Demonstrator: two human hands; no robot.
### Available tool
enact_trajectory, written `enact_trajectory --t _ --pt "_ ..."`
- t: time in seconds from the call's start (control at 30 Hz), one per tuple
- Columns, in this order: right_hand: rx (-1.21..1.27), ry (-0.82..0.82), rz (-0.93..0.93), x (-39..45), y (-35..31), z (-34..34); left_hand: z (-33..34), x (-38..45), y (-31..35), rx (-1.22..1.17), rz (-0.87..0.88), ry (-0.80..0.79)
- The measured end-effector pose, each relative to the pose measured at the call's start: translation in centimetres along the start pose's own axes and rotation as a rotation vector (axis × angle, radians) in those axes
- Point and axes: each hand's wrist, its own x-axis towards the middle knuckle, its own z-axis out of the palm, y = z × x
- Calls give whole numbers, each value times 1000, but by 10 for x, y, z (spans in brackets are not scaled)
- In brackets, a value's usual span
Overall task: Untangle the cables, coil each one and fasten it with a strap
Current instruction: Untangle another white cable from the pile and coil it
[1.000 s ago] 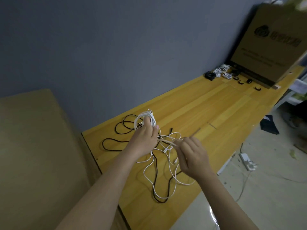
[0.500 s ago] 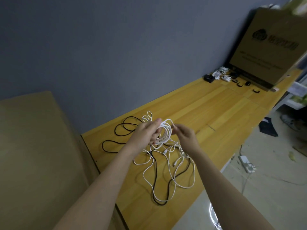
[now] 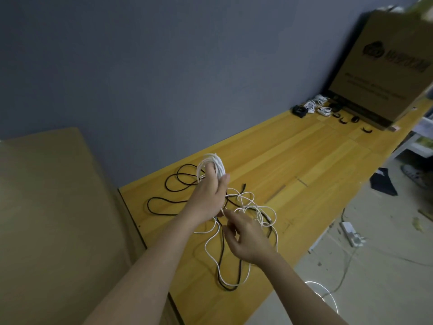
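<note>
My left hand (image 3: 207, 198) holds a coil of white cable (image 3: 214, 164) upright above the wooden table (image 3: 304, 174), loops wound round its fingers. The loose rest of the white cable (image 3: 255, 207) trails down onto the table, tangled with a black cable (image 3: 173, 184) that lies in loops to the left and under my hands. My right hand (image 3: 246, 238) is just below the left, its thumb and fingers pinching the white strand close to the left palm. Several black straps (image 3: 343, 120) lie at the far end of the table.
Coiled white cables (image 3: 315, 105) and a small black bundle (image 3: 300, 110) sit at the far end, beside a large cardboard box (image 3: 384, 66). A brown board (image 3: 54, 219) stands left of the table. A power strip (image 3: 351, 233) lies on the floor to the right.
My right hand dropped from the top of the coil down and toward me, taking the strand below my left hand. The left hand turned the coil upright.
</note>
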Motion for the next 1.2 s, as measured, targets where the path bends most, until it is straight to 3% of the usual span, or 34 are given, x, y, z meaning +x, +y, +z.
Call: enact_trajectory --t 0.13,0.23,0.37,0.5,0.57,0.73,0.8,0.83,0.9,0.93,0.97,1.1,1.13,1.2 --pt "129 119 7 9 -4 -26 6 -5 -8 400 55 -64" --pt "124 167 297 13 21 -41 4 -2 -15 532 -115 -179" --pt "-137 132 524 11 69 -46 6 -2 -19 503 -256 -390" --pt "-327 2 577 23 85 -49 4 1 -18 366 -172 -162" --pt "-296 39 612 42 81 -59 0 3 -17 265 -157 -38" --pt "-51 544 418 87 49 -81 -5 5 -14 -11 -125 163" --pt "10 635 337 88 41 -77 -8 6 -13 -40 -119 210" --pt "2 560 357 87 43 -73 -9 5 -12 -34 -111 222" --pt "72 258 527 87 48 -70 -8 4 -12 39 -93 221" --pt "132 199 579 90 48 -74 -6 3 -12 94 -83 209" --pt "148 240 573 95 49 -79 -5 2 -13 132 -69 191" --pt "208 728 284 125 27 -102 0 2 -12 42 -40 186" --pt "196 785 227 128 24 -103 -1 2 -12 11 -43 205" --pt "97 725 287 126 31 -100 -4 2 -13 -23 -50 255"
